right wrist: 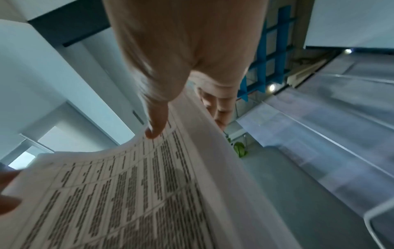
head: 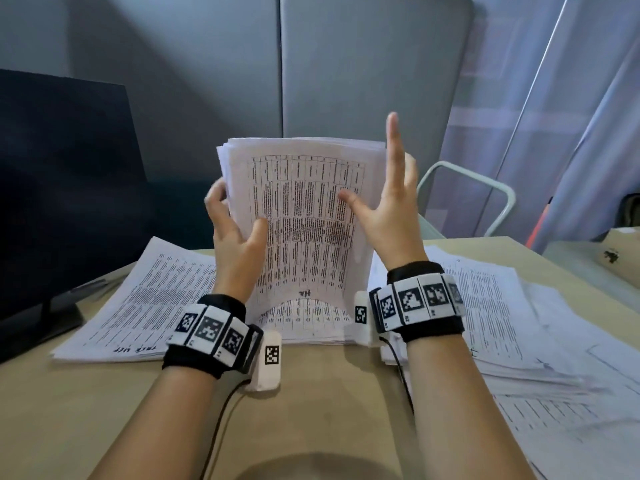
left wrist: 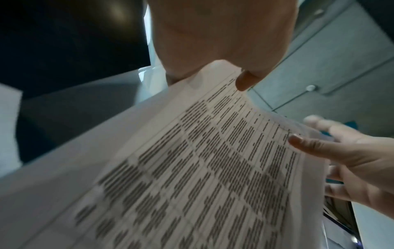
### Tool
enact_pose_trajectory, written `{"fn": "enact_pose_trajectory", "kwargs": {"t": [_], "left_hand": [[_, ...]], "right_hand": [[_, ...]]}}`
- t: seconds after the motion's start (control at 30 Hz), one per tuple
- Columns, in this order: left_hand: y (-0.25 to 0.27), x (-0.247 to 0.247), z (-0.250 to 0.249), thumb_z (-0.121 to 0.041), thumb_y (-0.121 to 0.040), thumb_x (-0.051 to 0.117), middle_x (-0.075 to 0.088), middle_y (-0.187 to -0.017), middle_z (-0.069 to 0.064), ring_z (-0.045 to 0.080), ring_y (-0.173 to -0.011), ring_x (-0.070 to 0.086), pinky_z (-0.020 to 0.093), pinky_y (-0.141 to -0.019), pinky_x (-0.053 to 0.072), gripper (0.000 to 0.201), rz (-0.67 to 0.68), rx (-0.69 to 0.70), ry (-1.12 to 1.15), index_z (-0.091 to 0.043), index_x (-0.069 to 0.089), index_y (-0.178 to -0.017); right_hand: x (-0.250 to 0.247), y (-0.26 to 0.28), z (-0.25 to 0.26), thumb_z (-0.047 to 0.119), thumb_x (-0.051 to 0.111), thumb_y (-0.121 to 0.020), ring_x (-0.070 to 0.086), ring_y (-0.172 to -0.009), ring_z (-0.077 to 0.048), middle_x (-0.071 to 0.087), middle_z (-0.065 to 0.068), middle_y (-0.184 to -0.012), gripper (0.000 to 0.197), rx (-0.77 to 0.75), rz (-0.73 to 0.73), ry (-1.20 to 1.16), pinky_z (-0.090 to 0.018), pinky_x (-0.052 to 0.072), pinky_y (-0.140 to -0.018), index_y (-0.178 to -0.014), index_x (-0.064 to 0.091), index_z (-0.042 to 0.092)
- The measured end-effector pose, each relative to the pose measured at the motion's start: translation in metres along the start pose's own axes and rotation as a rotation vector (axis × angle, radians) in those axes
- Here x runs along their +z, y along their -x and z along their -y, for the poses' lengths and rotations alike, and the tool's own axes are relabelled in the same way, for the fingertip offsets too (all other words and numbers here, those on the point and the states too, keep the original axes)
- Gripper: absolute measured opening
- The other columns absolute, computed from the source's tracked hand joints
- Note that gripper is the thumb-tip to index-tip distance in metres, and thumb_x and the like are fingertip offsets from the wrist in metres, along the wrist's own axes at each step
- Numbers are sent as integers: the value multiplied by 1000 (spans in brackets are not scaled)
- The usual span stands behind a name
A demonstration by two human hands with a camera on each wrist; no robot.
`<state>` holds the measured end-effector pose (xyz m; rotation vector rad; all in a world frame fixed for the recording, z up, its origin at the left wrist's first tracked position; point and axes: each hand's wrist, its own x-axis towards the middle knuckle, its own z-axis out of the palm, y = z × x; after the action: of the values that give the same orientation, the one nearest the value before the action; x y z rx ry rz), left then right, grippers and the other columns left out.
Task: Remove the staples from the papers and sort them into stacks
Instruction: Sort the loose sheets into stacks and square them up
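Observation:
A thick bundle of printed table pages (head: 304, 209) stands upright above the table, its lower end curving down onto a middle stack (head: 311, 320). My left hand (head: 228, 223) grips the bundle's left edge, thumb on the front page and fingers behind. My right hand (head: 381, 202) holds the right edge with its thumb pressed on the front and fingers behind, the index finger pointing straight up. In the left wrist view the left thumb (left wrist: 245, 80) lies on the bundle (left wrist: 192, 168). The right wrist view shows the right thumb (right wrist: 154, 129) on the page (right wrist: 138, 193). No staple is visible.
A paper stack (head: 145, 299) lies on the left of the beige table (head: 329, 393), and a wider, looser pile (head: 502, 323) on the right. A dark monitor (head: 62, 202) stands at the far left. A chair frame (head: 485, 188) and a cardboard box (head: 620, 251) are at the right.

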<state>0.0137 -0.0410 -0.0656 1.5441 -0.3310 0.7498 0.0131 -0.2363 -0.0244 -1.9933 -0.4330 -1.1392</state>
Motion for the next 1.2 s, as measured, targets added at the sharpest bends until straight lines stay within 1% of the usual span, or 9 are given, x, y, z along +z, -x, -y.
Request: {"fn": "enact_pose_trajectory", "kwargs": {"t": [0.13,0.23,0.33,0.43,0.57,0.73,0.93,1.07,1.2], "left_hand": [[-8,-3,-18,1,-90,45,32,-145,9,16,-126,47,26,-92,53,85,19,206,-76,-46,0,-145],[-12,-4,-22,7,-90,41,26,-139,-17,-18,-122,32,8,-95,41,80,56,257,-216,-42,14,-148],[-13,-9,-24,9,-88,36,39,-136,-1,13,-126,44,37,-99,49,69,-13,252,-284,-31,30,-144],[-16,-14,-21,-2,-92,38,48,-127,9,22,-111,55,31,-85,54,62,-55,155,-193,-35,22,-142],[-15,-18,-7,-35,-90,40,57,-120,6,14,-106,61,43,-94,50,47,137,-214,35,-24,36,-135],[-7,-8,-23,-5,-100,29,54,-101,-10,-9,-82,59,20,-71,52,17,123,-69,-27,-12,36,-114],[-15,-4,-2,-2,-83,35,47,-122,12,25,-110,52,38,-87,52,32,129,-231,-48,-29,36,-99],[-5,-7,37,2,-92,32,53,-108,10,21,-96,54,32,-80,45,18,232,-624,-165,-8,43,-102],[-12,-8,27,3,-87,34,54,-111,6,18,-96,57,37,-81,53,27,104,-494,-55,-10,42,-109]], "right_hand": [[-14,-4,6,27,69,-90,36,-85,4,42,-6,-117,59,-62,6,172,3,32,-79,-143,43,22],[-18,-5,8,30,61,-95,43,-84,-4,37,0,-107,37,-106,10,267,-11,46,-79,-132,56,28],[-20,-4,4,35,57,-97,43,-85,-4,40,0,-105,28,-72,-35,265,-25,48,-80,-122,64,23],[-20,-5,-3,45,61,-93,48,-98,0,53,2,-117,48,44,-87,85,-14,42,-90,-136,51,27],[-10,7,-17,55,72,-79,66,-106,-13,68,10,-113,69,592,124,-458,-43,52,-97,-134,52,18],[-5,-1,10,28,70,-88,72,-79,-9,74,8,-79,8,497,28,-549,-30,59,-77,-85,68,21],[2,4,4,32,76,-82,66,-78,4,68,14,-84,16,550,164,-515,-15,52,-76,-89,64,25],[22,33,-26,33,84,-72,65,-106,-19,73,3,-93,32,790,384,-456,-41,45,-104,-93,68,16],[20,25,-20,23,80,-78,72,-90,-23,75,-9,-95,39,764,244,-576,-42,57,-89,-104,68,-3]]}}
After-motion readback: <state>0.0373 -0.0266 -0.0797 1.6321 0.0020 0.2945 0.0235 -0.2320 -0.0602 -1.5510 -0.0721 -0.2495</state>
